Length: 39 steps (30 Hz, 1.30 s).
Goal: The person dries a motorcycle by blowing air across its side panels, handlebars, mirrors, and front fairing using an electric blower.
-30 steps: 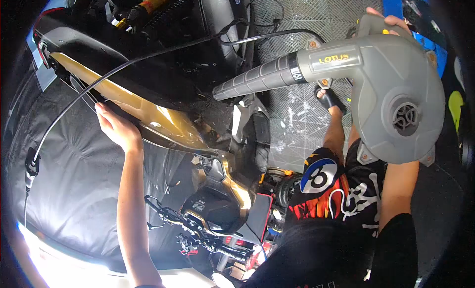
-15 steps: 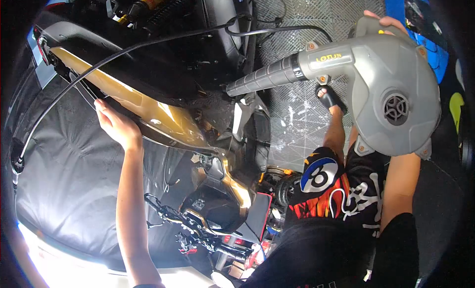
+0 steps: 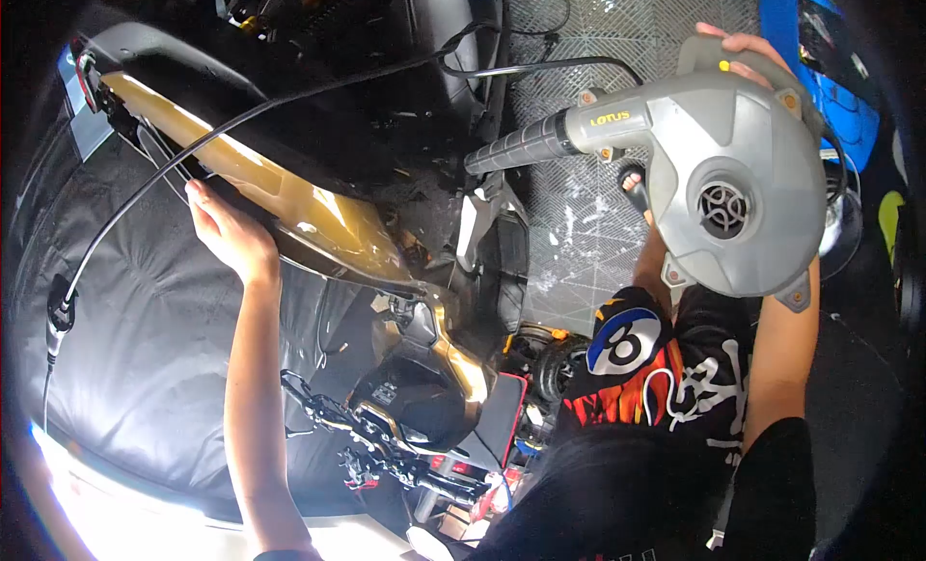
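My right hand is closed around the handle of a grey electric blower marked LOTUS. Its ribbed black nozzle points left, with the tip close to the dark bodywork of a motor scooter. My left hand grips the lower edge of the scooter's glossy gold side panel; some of its fingers are hidden there. A black power cord runs across the scooter, past my left hand, to a plug connection at the far left.
Handlebars of another two-wheeler stand below the scooter. Grey grid tiles cover the floor by my foot. A blue object stands at upper right. Dark quilted sheeting lies at left.
The blower has shifted and turned slightly, its nozzle tip moving right and up. The cord's plug connection has swung a little to the right. My left hand stays on the panel.
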### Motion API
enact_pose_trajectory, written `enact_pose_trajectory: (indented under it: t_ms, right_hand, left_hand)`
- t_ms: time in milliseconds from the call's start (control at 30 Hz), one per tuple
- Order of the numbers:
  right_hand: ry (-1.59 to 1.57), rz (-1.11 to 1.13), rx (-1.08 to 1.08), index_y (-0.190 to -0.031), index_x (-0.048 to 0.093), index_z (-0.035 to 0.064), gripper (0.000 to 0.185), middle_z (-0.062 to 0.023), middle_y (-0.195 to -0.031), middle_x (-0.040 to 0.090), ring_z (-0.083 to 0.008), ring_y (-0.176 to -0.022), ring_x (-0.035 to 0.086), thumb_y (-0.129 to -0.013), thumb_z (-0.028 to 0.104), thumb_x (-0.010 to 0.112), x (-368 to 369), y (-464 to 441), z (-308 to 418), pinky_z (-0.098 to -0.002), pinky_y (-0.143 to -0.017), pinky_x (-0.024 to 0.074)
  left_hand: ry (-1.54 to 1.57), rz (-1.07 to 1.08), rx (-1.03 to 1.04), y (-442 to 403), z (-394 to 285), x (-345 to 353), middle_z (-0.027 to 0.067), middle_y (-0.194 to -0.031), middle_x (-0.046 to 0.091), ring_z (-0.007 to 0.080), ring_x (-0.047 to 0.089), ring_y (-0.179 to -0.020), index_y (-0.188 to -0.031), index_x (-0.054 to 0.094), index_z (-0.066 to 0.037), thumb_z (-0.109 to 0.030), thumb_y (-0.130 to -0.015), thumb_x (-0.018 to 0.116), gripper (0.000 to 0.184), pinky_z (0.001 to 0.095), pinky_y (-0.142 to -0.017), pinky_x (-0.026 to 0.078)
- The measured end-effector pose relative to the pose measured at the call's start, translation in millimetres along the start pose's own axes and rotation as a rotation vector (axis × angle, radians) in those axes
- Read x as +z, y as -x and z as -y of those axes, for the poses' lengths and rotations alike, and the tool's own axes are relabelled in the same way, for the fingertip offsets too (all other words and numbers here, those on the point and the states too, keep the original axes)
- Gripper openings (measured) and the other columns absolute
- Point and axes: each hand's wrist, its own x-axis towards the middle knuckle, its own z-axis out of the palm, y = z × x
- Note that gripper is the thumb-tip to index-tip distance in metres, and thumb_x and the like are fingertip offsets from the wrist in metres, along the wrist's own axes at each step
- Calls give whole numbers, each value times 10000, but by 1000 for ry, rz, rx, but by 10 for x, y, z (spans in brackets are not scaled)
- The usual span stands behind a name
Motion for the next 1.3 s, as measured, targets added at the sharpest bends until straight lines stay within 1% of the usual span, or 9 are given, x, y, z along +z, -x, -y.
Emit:
enact_pose_trajectory:
  t_ms: [167,267,500,667,800,900,1100,1200,1300]
  right_hand:
    - [424,-78,-268,-1262,599,54,337,-180,-1438,560,-217,-1205,641,-971,214,656,547,-79,148,-325,-954,569]
    - [358,-54,-201,-1298,654,131,327,-219,-1432,499,-359,-1278,576,-982,202,605,584,-75,167,-386,-998,527]
    - [493,4,-162,-1288,660,184,296,-191,-1406,534,-311,-1293,557,-1001,187,585,641,-124,260,-359,-1013,508]
    - [307,-182,117,-1184,642,83,249,-159,-1402,587,-172,-1043,665,-943,141,641,649,-136,292,-271,-846,555]
    - [370,-177,48,-1143,665,61,214,-142,-1286,673,-166,-1093,662,-957,166,652,578,-134,170,-269,-909,547]
    - [462,-190,109,-1128,625,51,218,-138,-1400,607,-126,-917,671,-939,160,640,559,-73,124,-247,-752,556]
    - [612,-102,-91,-1134,693,82,197,-155,-1292,633,-271,-1156,652,-940,84,656,610,54,168,-332,-960,536]
    - [352,-243,113,-1121,693,78,193,-163,-1297,630,-271,-1171,641,-932,71,655,670,111,227,-343,-960,532]
    - [658,-137,-56,-1114,678,31,195,-176,-1310,652,-226,-1169,637,-933,99,653,723,206,255,-329,-978,513]
  left_hand:
    - [4,2,75,17,-41,45,55,-913,571,137,464,-895,-1015,554,30,-405,-1122,355,490,293,-880,407]
    - [-67,25,50,1,-10,-1,48,-904,561,136,458,-886,-1008,547,26,-402,-1123,353,483,290,-871,408]
    - [-22,20,64,4,-30,13,48,-885,556,135,453,-876,-982,543,28,-394,-1124,350,486,287,-863,407]
    - [-39,14,41,-1,-46,17,46,-874,554,134,450,-864,-956,536,25,-392,-1125,346,489,288,-850,410]
    - [-39,21,55,9,-65,21,44,-873,554,136,452,-859,-956,537,20,-395,-1125,345,488,289,-847,411]
    - [-34,13,48,32,-121,42,41,-869,552,137,452,-856,-961,536,15,-396,-1124,346,482,288,-848,411]
    - [-47,17,47,25,-98,45,44,-883,565,133,466,-869,-986,541,23,-392,-1125,347,479,284,-855,412]
    - [-41,-49,118,22,-103,75,46,-890,573,131,469,-871,-1008,554,33,-385,-1125,354,478,284,-852,416]
    - [-58,-36,45,27,-89,54,50,-902,591,131,470,-872,-1042,570,47,-383,-1122,366,483,286,-848,420]
